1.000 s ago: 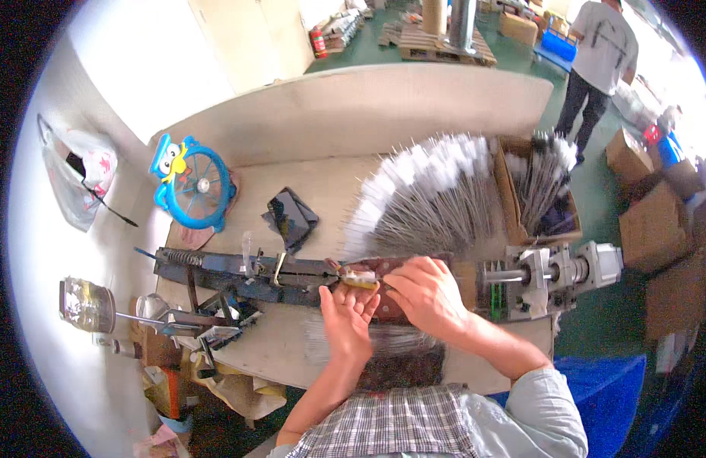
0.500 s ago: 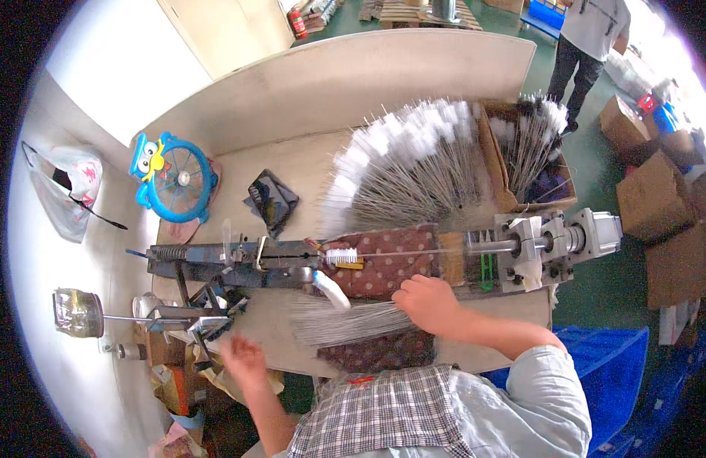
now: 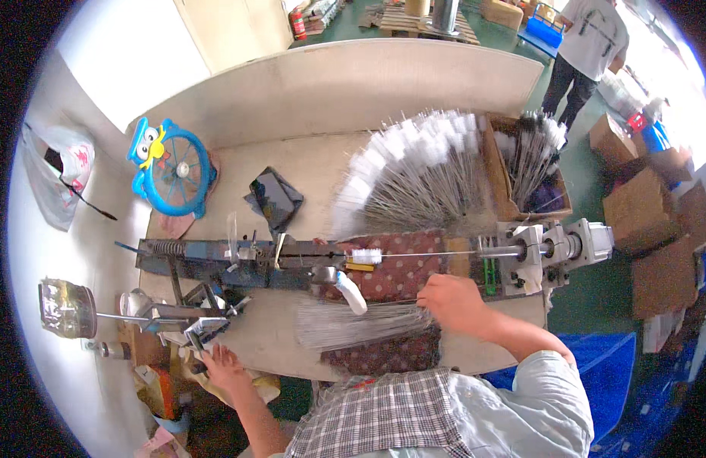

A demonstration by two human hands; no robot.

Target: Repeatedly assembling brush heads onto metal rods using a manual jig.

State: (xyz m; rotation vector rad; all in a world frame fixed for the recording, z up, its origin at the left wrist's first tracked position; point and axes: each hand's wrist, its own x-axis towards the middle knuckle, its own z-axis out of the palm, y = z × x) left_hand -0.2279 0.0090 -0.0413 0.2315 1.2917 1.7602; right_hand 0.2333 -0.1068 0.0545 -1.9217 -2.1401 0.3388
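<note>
A small white bristle brush point(image 3: 366, 256) sits in the bench machine, its twisted wire stem stretching right to the metal spindle point(image 3: 505, 251). My right hand point(image 3: 453, 301) is closed in a pinch at the right end of a bundle of thin metal wires point(image 3: 345, 325) near the table's front edge. How many wires it pinches is hidden. At lower left, my left hand point(image 3: 225, 369) has its fingers apart beside the handle of a metal lever frame point(image 3: 204, 330). A white-wrapped handle point(image 3: 351, 294) slants off the machine, between the brush and the wires.
A fan-shaped pile of white brushes point(image 3: 421, 172) covers the back right, beside a cardboard box point(image 3: 505, 172) of more brushes. A blue toy-shaped fan point(image 3: 176, 172) and a black pouch point(image 3: 274, 200) stand behind the machine. A blue crate point(image 3: 597, 374) is at right; a person point(image 3: 589, 46) stands beyond.
My left hand has moved down and left to the lever handle. My right hand stays at the wire ends, its fingers drawn closer together. The whole view has shifted slightly.
</note>
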